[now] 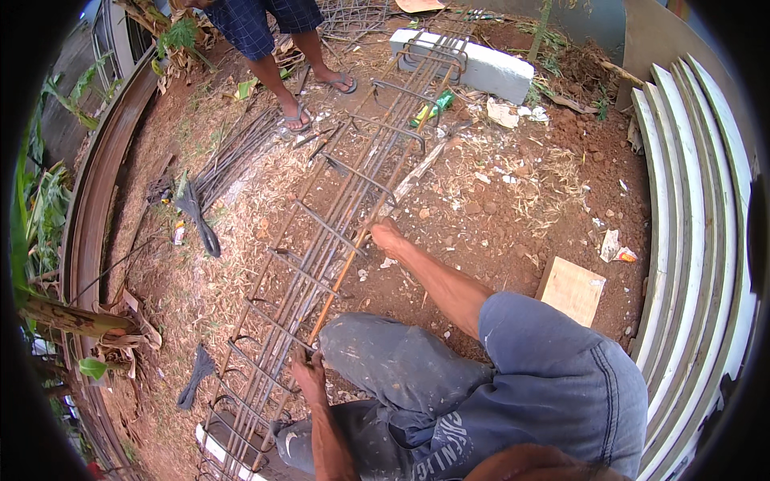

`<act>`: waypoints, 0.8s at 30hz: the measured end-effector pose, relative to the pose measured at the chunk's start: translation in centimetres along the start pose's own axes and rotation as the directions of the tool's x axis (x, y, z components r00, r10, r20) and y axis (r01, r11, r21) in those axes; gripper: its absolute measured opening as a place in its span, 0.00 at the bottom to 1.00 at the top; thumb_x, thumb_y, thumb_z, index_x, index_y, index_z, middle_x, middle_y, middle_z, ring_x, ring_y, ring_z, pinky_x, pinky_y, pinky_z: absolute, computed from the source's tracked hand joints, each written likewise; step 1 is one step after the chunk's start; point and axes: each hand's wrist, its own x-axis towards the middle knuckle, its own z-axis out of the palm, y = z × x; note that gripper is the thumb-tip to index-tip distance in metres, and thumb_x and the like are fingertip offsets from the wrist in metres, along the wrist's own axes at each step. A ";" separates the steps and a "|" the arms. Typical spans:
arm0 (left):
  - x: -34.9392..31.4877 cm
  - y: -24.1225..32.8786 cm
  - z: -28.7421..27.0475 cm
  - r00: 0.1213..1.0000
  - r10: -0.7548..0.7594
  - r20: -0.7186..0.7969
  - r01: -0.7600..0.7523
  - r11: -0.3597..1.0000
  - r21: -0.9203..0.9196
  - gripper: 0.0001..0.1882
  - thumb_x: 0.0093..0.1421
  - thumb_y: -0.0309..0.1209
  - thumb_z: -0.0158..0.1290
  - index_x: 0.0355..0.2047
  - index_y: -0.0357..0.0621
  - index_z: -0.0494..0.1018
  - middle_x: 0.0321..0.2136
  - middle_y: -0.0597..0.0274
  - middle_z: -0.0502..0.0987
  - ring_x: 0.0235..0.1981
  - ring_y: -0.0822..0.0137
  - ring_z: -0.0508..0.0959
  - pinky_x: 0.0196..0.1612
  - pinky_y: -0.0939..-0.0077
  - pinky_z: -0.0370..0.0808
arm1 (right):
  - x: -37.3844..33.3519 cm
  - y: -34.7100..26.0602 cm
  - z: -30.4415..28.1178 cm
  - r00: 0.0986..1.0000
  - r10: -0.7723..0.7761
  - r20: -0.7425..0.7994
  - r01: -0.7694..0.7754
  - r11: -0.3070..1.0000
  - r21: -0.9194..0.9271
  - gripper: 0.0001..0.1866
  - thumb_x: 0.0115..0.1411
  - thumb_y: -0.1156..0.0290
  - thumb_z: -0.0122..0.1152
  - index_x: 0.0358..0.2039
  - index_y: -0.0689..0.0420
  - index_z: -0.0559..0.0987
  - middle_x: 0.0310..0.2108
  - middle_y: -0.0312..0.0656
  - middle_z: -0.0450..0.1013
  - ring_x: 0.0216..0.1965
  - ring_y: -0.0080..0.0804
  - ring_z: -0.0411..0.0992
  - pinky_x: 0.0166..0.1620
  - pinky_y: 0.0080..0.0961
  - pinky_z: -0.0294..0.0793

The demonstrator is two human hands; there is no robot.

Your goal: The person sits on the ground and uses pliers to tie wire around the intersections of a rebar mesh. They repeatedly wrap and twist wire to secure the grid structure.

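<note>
A long rebar cage (pixel 350 188) of rusty bars and dark bent stirrups runs from the lower left to the far top. Its right-hand long bar looks orange-brown between my hands. My right hand (pixel 387 235) is closed around this side of the cage, near the middle. Closer to my knees, my left hand (pixel 309 375) has its fingers closed at the same bar, beside a stirrup. The fingertips of both hands are partly hidden. The cage's far end lies over a pale grey block (pixel 489 68), its near end over another white-edged block (pixel 210 445).
Another person (pixel 297 48) in sandals stands at the far left of the cage. Loose rods (pixel 233 152) and dark tie-wire bundles (pixel 195 215) lie left. A wooden board piece (pixel 571 290) is at my right, before stacked long pale planks (pixel 682 224). A green wrapper (pixel 433 108) lies near the far block.
</note>
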 end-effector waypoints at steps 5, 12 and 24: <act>0.1 -1.9 2.5 0.992 0.075 -0.097 -0.063 0.991 0.122 0.22 0.55 0.35 0.58 0.46 0.33 0.72 0.41 0.43 0.75 0.49 0.47 0.71 0.57 0.50 0.56 | 1.6 1.8 0.1 0.998 -0.058 -0.034 0.060 0.997 0.047 0.19 0.63 0.59 0.55 0.45 0.60 0.78 0.43 0.51 0.75 0.46 0.40 0.72 0.50 0.38 0.68; 0.3 -0.8 2.0 0.968 0.159 -0.195 -0.142 0.985 0.097 0.17 0.54 0.38 0.59 0.34 0.36 0.73 0.28 0.53 0.74 0.35 0.49 0.72 0.52 0.54 0.59 | 1.7 1.5 0.1 0.995 -0.090 -0.049 0.090 0.996 -0.001 0.18 0.62 0.59 0.55 0.42 0.62 0.78 0.41 0.51 0.77 0.44 0.40 0.73 0.48 0.34 0.69; 0.3 -1.6 2.4 0.962 0.184 -0.203 -0.151 0.974 0.169 0.29 0.56 0.45 0.59 0.44 0.27 0.73 0.42 0.40 0.76 0.48 0.45 0.72 0.55 0.52 0.61 | 3.3 -3.1 -13.4 0.792 -0.275 -0.545 0.321 0.947 -0.012 0.12 0.60 0.68 0.52 0.34 0.62 0.80 0.28 0.46 0.77 0.32 0.36 0.74 0.39 0.32 0.70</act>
